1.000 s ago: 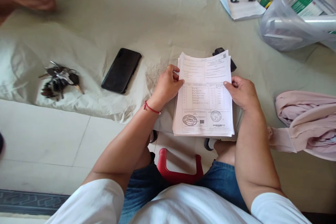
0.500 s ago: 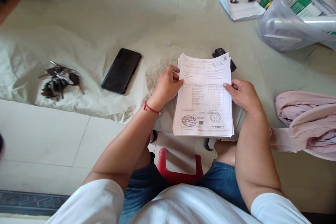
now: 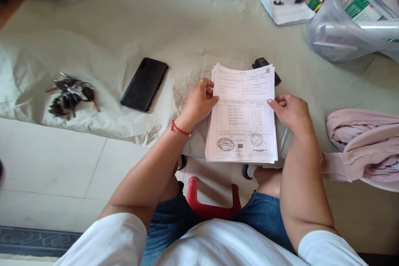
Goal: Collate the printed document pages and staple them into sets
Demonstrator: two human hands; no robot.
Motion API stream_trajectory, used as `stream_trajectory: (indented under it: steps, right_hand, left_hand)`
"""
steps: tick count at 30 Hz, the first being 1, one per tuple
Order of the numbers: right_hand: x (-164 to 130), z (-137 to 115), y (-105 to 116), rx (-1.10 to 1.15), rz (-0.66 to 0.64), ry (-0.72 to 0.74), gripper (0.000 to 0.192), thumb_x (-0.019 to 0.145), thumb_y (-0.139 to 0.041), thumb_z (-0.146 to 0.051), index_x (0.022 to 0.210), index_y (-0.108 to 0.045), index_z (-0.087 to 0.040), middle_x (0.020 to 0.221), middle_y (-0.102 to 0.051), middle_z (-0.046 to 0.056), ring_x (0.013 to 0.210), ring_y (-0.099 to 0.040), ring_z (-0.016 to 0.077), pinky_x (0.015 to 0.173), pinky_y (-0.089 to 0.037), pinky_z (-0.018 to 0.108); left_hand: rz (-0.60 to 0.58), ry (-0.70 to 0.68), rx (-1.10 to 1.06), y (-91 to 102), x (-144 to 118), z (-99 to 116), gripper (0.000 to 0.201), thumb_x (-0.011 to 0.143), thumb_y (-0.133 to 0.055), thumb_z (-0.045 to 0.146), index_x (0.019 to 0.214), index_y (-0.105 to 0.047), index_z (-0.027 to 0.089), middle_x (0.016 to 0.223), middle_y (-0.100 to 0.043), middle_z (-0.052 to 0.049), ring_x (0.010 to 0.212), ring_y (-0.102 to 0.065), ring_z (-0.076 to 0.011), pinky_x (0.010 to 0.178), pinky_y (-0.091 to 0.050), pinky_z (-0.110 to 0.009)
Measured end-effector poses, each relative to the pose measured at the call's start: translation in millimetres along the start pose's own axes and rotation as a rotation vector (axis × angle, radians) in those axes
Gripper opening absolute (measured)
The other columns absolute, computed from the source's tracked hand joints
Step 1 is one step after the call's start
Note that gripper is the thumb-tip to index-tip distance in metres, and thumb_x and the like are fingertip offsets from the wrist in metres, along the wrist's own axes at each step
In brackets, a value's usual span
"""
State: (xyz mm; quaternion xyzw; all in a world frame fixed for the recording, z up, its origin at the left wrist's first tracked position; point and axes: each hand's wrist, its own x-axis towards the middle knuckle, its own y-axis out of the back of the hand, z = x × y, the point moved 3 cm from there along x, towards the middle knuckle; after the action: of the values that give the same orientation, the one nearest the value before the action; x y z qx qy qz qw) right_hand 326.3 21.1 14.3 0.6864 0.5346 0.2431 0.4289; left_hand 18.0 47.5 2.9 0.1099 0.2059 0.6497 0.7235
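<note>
At the near edge of the cloth-covered surface [image 3: 199,20], a stack of printed papers [image 3: 241,116] sits squared between two hands.

Left hand [image 3: 198,104] grips the stack's left edge, thumb on the top sheet and fingers curled beneath; right hand [image 3: 291,112] pinches the right edge the same way, seemingly to keep the sheets aligned. A dark object [image 3: 264,66] peeks out just beyond the stack. To the left lie a black phone [image 3: 144,84] and, farther left, a bunch of keys [image 3: 70,93]. A pink garment [image 3: 364,145] lies to the right, a plastic bag [image 3: 349,20] far right.
</note>
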Motion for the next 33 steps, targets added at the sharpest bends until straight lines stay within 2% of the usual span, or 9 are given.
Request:
stream_trajectory:
  steps: [6,11,14,17,20,24,26,30,33]
  right_hand:
    - [-10,0,-18,0.511,-0.284,-0.054,0.039,0.078,-0.093,-0.054,0.102,-0.084,-0.024,0.106,-0.088,0.008,0.092,-0.083,0.0339,0.089,-0.067,0.056]
    - [-12,-5,-22,0.813,-0.333,-0.046,0.051,0.064,-0.105,-0.053,0.103,-0.088,-0.024,0.111,-0.088,0.007,0.107,-0.084,0.0363,0.102,-0.067,0.059]
    - [-12,-15,-16,0.995,-0.235,0.077,0.05,0.067,-0.104,-0.053,0.105,-0.087,-0.026,0.116,-0.088,0.004,0.116,-0.083,0.0344,0.111,-0.064,0.058]
    - [-15,-31,-6,1.107,-0.05,0.244,0.042,0.073,-0.101,-0.05,0.107,-0.086,-0.03,0.12,-0.088,0.001,0.121,-0.081,0.0317,0.115,-0.062,0.057]
    - [-27,-53,9,1.142,0.184,0.424,0.033,0.079,-0.097,-0.048,0.105,-0.086,-0.031,0.119,-0.087,0.0,0.124,-0.08,0.0309,0.118,-0.061,0.057]
    - [-49,-70,29,1.15,0.433,0.534,0.023,0.084,-0.093,-0.046,0.099,-0.084,-0.031,0.106,-0.086,0.001,0.124,-0.079,0.0318,0.119,-0.059,0.059]
    - [-51,-69,31,1.14,0.405,0.553,0.034,0.08,-0.094,-0.055,0.105,-0.082,-0.034,0.105,-0.085,0.0,0.126,-0.078,0.0322,0.118,-0.059,0.06]
    - [-37,-54,18,1.086,0.152,0.521,0.072,0.065,-0.098,-0.069,0.126,-0.076,-0.037,0.124,-0.083,0.003,0.138,-0.072,0.0332,0.123,-0.056,0.057]
    - [-27,-40,3,0.953,0.057,0.404,0.074,0.065,-0.098,-0.07,0.127,-0.077,-0.036,0.132,-0.082,0.005,0.14,-0.07,0.0349,0.127,-0.052,0.056]
  left_hand:
    - [-0.003,-0.009,0.037,-1.4,0,2,0.028,0.085,-0.07,0.006,0.104,-0.061,0.024,0.091,-0.072,0.0,0.083,-0.066,-0.0187,0.082,-0.052,-0.037]
    - [0.068,0.006,-0.023,-0.8,3,-7,0.037,0.082,-0.081,0.015,0.111,-0.061,0.024,0.099,-0.072,-0.002,0.089,-0.068,-0.0199,0.088,-0.058,-0.04]
    - [0.15,-0.02,-0.15,4.2,5,-10,0.054,0.076,-0.093,0.027,0.119,-0.061,0.024,0.123,-0.074,-0.009,0.11,-0.072,-0.0249,0.094,-0.062,-0.041]
    - [0.053,-0.064,-0.422,8.4,0,0,0.061,0.079,-0.096,0.041,0.127,-0.063,0.023,0.134,-0.076,-0.013,0.126,-0.074,-0.0309,0.1,-0.066,-0.044]
    - [-0.161,-0.184,-0.596,13.9,-17,25,0.052,0.086,-0.092,0.055,0.122,-0.073,0.022,0.121,-0.083,-0.011,0.119,-0.079,-0.0342,0.102,-0.068,-0.052]
    - [-0.058,-0.465,-0.482,37.2,-37,49,0.037,0.086,-0.092,0.058,0.089,-0.08,0.023,0.095,-0.082,-0.005,0.11,-0.081,-0.0329,0.102,-0.067,-0.051]
    - [-0.06,-0.558,-0.412,48.8,-38,50,0.039,0.084,-0.093,0.06,0.087,-0.08,0.024,0.091,-0.081,-0.004,0.111,-0.08,-0.0325,0.104,-0.067,-0.05]
    - [-0.12,-0.591,-0.317,64.2,-26,37,0.052,0.074,-0.099,0.061,0.103,-0.08,0.021,0.107,-0.083,-0.008,0.122,-0.077,-0.0351,0.111,-0.063,-0.052]
    - [-0.132,-0.502,-0.358,63.0,-22,29,0.052,0.074,-0.098,0.058,0.108,-0.081,0.023,0.116,-0.083,-0.009,0.129,-0.075,-0.0377,0.113,-0.062,-0.054]
